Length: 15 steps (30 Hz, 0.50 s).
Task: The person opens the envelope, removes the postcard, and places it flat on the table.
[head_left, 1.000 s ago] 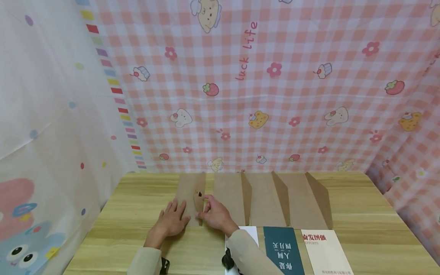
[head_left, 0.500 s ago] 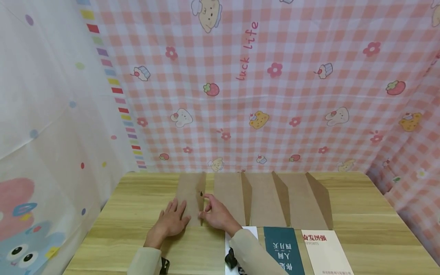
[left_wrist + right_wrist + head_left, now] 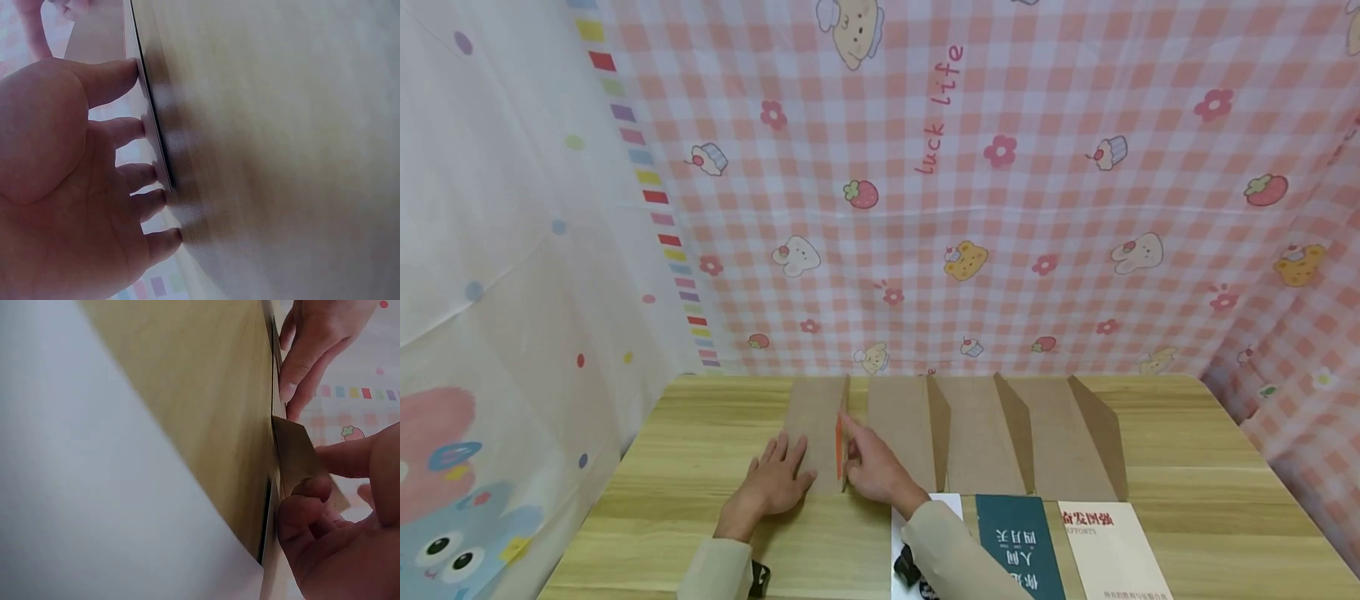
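At the left of a row of brown cardboard-like panels, my left hand (image 3: 778,483) rests spread on the flat part of the leftmost panel (image 3: 812,408). In the left wrist view, the fingertips (image 3: 128,128) lie along this thin panel's edge. My right hand (image 3: 876,467) is at its raised brown flap (image 3: 294,447), which stands nearly upright. The index finger reaches along the flap's top edge, while the other fingers are curled; the flap lies between the digits in the right wrist view. An orange strip (image 3: 839,446) shows along the flap's left side.
Three similar panels, including one at the far right (image 3: 1060,450), lie alongside with raised, tapered flaps. In front are a white booklet (image 3: 943,506) partly under the right sleeve, a teal one (image 3: 1011,521) and a cream one (image 3: 1108,550). A checked cloth (image 3: 1037,208) hangs behind the table.
The right hand has tipped the flap leftward and more upright. Its dark hole is gone from sight and the orange strip has appeared. The right index finger has straightened; the left hand stays put.
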Each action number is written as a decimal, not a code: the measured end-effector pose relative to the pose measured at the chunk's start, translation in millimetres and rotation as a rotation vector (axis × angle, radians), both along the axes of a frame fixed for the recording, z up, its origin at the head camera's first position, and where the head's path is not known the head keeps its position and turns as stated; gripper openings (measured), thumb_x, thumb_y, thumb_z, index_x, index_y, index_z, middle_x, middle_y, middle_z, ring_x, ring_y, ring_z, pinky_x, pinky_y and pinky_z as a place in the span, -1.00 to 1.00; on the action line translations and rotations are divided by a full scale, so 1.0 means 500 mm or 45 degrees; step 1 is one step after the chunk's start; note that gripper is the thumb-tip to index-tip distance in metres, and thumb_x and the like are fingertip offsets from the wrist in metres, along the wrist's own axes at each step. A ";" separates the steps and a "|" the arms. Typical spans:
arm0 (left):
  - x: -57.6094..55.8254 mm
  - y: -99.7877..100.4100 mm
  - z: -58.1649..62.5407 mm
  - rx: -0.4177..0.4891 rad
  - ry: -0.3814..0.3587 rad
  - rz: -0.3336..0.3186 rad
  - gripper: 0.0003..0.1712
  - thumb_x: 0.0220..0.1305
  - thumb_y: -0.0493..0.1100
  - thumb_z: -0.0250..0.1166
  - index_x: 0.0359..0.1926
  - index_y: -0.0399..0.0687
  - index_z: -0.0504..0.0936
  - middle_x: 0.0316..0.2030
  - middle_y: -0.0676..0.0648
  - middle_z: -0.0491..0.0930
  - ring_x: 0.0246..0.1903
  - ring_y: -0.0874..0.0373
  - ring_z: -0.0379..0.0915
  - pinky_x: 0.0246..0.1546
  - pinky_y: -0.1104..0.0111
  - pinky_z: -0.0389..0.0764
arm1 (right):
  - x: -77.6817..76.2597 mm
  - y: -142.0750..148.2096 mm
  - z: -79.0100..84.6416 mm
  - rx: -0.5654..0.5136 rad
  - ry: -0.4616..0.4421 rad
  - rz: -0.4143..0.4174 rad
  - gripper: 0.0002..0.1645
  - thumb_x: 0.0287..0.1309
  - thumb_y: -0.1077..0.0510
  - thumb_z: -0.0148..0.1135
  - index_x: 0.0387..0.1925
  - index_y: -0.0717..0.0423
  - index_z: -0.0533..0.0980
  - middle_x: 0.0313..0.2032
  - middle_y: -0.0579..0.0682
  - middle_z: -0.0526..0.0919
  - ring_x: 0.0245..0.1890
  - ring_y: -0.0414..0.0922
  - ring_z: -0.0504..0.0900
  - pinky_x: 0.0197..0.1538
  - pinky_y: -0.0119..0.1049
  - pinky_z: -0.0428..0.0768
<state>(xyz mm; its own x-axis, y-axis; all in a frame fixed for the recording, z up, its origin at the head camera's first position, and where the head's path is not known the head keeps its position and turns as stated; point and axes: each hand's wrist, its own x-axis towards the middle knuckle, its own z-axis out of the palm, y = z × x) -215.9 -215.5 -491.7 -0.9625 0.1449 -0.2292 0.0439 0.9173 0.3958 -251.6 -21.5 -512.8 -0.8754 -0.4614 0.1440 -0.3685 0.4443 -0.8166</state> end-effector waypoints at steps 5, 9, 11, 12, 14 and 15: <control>0.002 0.001 0.001 0.012 0.001 0.008 -0.31 0.51 -0.05 0.03 0.51 -0.28 0.11 0.48 -0.49 -0.14 0.48 -0.41 -0.26 0.36 -0.33 -0.12 | 0.001 0.004 0.001 0.024 0.046 0.020 -0.05 0.05 0.48 0.12 0.51 0.10 0.14 -0.36 0.00 0.47 -0.37 -0.22 0.39 -0.24 -0.36 0.42; 0.003 0.001 0.000 0.023 0.006 0.011 -0.31 0.51 -0.06 0.04 0.50 -0.29 0.11 0.48 -0.50 -0.14 0.48 -0.42 -0.25 0.36 -0.34 -0.11 | 0.001 0.008 0.001 0.024 0.016 0.003 -0.13 0.09 0.44 0.14 0.47 0.19 0.19 -0.42 -0.06 0.43 -0.43 -0.24 0.38 -0.28 -0.36 0.40; 0.003 0.001 0.000 0.026 0.007 0.013 -0.31 0.51 -0.06 0.04 0.50 -0.29 0.12 0.48 -0.50 -0.14 0.48 -0.42 -0.25 0.36 -0.34 -0.11 | 0.000 0.010 0.002 0.027 -0.001 -0.007 -0.15 0.10 0.42 0.17 0.45 0.20 0.20 -0.43 -0.08 0.43 -0.46 -0.26 0.37 -0.30 -0.37 0.40; 0.003 0.001 0.000 0.024 0.007 0.013 -0.31 0.51 -0.06 0.04 0.50 -0.29 0.11 0.48 -0.50 -0.13 0.48 -0.42 -0.25 0.36 -0.34 -0.11 | 0.000 0.011 0.003 0.017 -0.009 -0.008 -0.15 0.09 0.42 0.19 0.44 0.22 0.21 -0.45 -0.08 0.44 -0.47 -0.26 0.38 -0.32 -0.37 0.40; 0.003 0.001 0.001 0.026 0.008 0.010 -0.31 0.51 -0.06 0.04 0.50 -0.29 0.12 0.48 -0.51 -0.13 0.48 -0.42 -0.25 0.36 -0.34 -0.11 | -0.001 0.014 0.004 0.011 -0.034 -0.018 -0.16 0.09 0.41 0.20 0.43 0.22 0.23 -0.47 -0.09 0.45 -0.50 -0.27 0.38 -0.35 -0.39 0.40; 0.003 0.001 0.002 0.028 0.006 0.010 -0.31 0.51 -0.06 0.04 0.50 -0.29 0.12 0.48 -0.51 -0.13 0.48 -0.42 -0.25 0.35 -0.34 -0.11 | -0.002 0.015 0.004 0.009 -0.047 -0.022 -0.16 0.09 0.40 0.21 0.43 0.22 0.23 -0.47 -0.10 0.46 -0.50 -0.28 0.38 -0.36 -0.40 0.40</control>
<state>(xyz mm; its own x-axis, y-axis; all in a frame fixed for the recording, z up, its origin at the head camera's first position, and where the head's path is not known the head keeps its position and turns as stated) -214.5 -214.7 -490.9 -0.9648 0.1421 -0.2215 0.0384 0.9087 0.4157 -252.6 -14.1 -510.7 -0.8878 -0.4472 0.1085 -0.3307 0.4561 -0.8262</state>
